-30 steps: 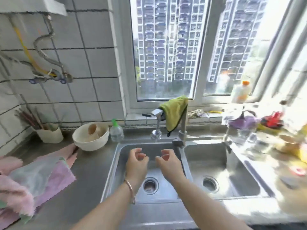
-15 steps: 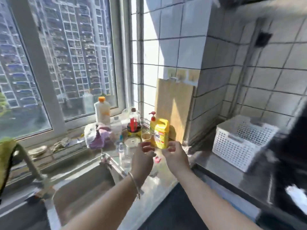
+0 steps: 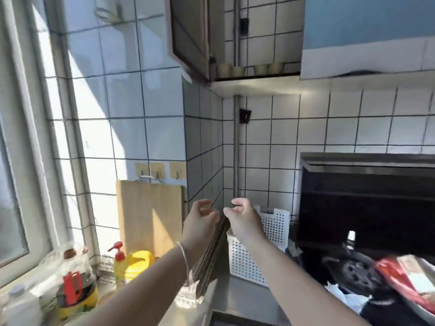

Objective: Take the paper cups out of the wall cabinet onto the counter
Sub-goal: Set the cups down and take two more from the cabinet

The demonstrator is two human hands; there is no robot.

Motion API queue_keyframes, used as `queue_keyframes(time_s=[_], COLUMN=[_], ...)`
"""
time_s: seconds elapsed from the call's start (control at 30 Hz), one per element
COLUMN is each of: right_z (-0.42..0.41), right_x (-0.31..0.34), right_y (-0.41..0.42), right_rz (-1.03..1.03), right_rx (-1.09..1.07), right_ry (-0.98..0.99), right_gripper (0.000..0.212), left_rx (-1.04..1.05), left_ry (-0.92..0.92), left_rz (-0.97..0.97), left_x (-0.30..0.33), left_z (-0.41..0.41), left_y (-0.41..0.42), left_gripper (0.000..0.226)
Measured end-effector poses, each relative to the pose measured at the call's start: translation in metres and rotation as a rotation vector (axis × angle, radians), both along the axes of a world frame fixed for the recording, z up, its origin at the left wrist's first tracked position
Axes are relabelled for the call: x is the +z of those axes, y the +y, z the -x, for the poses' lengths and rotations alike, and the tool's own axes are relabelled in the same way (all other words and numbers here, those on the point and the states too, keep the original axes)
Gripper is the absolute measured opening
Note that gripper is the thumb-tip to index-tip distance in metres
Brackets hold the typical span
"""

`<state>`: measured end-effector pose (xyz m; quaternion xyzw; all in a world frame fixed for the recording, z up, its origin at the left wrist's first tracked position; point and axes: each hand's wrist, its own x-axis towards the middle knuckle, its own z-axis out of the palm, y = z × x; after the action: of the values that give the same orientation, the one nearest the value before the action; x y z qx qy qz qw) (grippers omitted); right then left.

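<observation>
Both forearms reach forward at chest height, left hand (image 3: pixel 200 218) and right hand (image 3: pixel 242 218) loosely curled and empty (paper cups (image 3: pixel 249 69) sit overhead in the open cabinet (image 3: pixel 195 36)).

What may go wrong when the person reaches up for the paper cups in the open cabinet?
The paper cups stand in a close row at the shelf edge, so taking one may knock another down. The open cabinet door hangs beside the reach path; an arm may bump it. Both the left hand and right hand are low and empty.
</observation>
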<state>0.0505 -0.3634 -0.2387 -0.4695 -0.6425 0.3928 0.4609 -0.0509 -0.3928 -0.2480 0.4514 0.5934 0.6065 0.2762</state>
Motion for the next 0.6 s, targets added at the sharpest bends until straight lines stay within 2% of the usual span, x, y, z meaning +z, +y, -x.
queue_keyframes(time_s=[0.17, 0.37, 0.47, 0.6], right_z=[-0.007, -0.019, -0.027, -0.035], right_x=[0.043, 0.095, 0.129, 0.184], right_y=[0.047, 0.121, 0.162, 0.216], right_rz=[-0.113, -0.279, -0.366, -0.481], right_rx=[-0.084, -0.153, -0.153, -0.132], right_ry=[-0.027, 0.007, 0.011, 0.072], right_gripper=[0.037, 0.04, 0.039, 0.036], left_rx=[-0.052, -0.089, -0.073, -0.016], left_ry=[0.087, 0.006, 0.068, 0.13], left_rz=[-0.063, -0.223, -0.267, -0.31], left_x=[0.053, 0.099, 0.127, 0.177], left_z=[0.004, 0.004, -0.002, -0.015], left_y=[0.057, 0.134, 0.172, 0.222], left_gripper=[0.039, 0.022, 0.008, 0.016])
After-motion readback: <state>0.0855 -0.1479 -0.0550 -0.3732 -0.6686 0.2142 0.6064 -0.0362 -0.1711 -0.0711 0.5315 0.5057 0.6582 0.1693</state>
